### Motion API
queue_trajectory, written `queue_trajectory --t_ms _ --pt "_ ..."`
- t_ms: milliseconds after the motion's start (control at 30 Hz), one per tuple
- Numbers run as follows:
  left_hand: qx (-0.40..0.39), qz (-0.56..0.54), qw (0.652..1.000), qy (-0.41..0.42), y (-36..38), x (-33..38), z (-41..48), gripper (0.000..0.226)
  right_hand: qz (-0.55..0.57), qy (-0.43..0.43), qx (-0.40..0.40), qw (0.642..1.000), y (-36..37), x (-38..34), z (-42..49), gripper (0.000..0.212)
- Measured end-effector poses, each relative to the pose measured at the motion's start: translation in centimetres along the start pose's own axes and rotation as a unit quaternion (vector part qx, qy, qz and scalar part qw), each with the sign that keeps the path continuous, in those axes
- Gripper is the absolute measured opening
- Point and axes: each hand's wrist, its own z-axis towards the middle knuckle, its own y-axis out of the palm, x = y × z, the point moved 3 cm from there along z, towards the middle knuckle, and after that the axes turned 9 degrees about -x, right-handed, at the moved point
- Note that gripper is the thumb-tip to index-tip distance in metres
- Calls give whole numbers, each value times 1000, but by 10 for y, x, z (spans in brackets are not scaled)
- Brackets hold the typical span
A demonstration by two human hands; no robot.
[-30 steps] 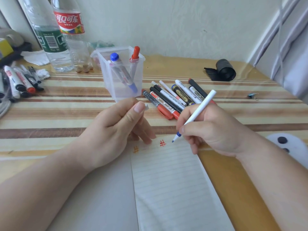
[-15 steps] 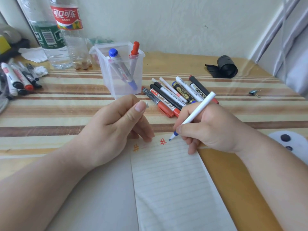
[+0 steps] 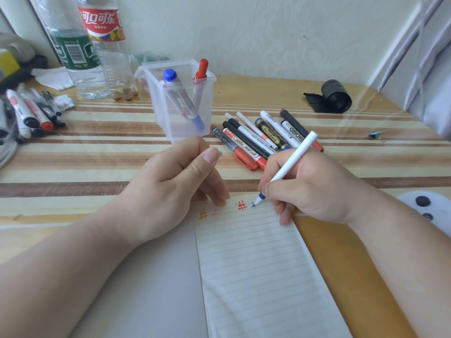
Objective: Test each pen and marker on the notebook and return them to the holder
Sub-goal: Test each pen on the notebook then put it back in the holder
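Right hand: the right hand [image 3: 314,189] is wrapped round the white pen [image 3: 292,159], gripping it low, near the blue tip.
White pen: it leans back over that hand. Its tip touches the top of the notebook [image 3: 256,264] page, just beside the red mark [image 3: 242,206].
Left hand: the left hand [image 3: 175,181] pinches a small pale cap [image 3: 219,152] with thumb and first finger. I think it is this pen's cap. Its other fingertips rest on the page top, between the orange mark [image 3: 202,214] and the red one.
Step now: trying this pen out. Hardly any blue shows yet.
How to do it well: press softly and draw a short mark on the bare paper, not over the red mark. Hold the page flat with the left fingertips. Put the cap on before dropping the pen in.
Holder: the clear holder [image 3: 170,132] stands just past the left hand, with a blue-topped marker [image 3: 181,101] and a red pen [image 3: 201,71] inside.
Waiting pens: a bunch of pens [image 3: 263,135] lies on the counter [image 3: 97,152] just past the right hand, so lots are left.
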Motion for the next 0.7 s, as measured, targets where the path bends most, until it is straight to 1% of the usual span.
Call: queue_trajectory --t_ms 67,133,267,367,500,600,700 --pt "0 4 1000 0 0 0 0 35 -6 7 11 1000 -2 2 1 17" --pt "2 5 1000 -2 0 0 0 35 11 8 18 1000 -2 3 2 14" --pt "7 3 1000 0 0 2 0 35 97 -3 -1 995 0 4 1 10" --pt "7 -1 1000 -4 1 1 0 36 86 -9 -4 996 -1 6 1 18" --pt "6 -1 1000 -2 1 2 0 36 63 -15 -28 998 0 3 0 13" --pt "4 -2 1000 1 0 1 0 38 100 -12 -23 995 -1 5 1 7" --pt "2 -3 1000 2 0 1 0 38 114 -10 -8 993 -2 9 3 16"
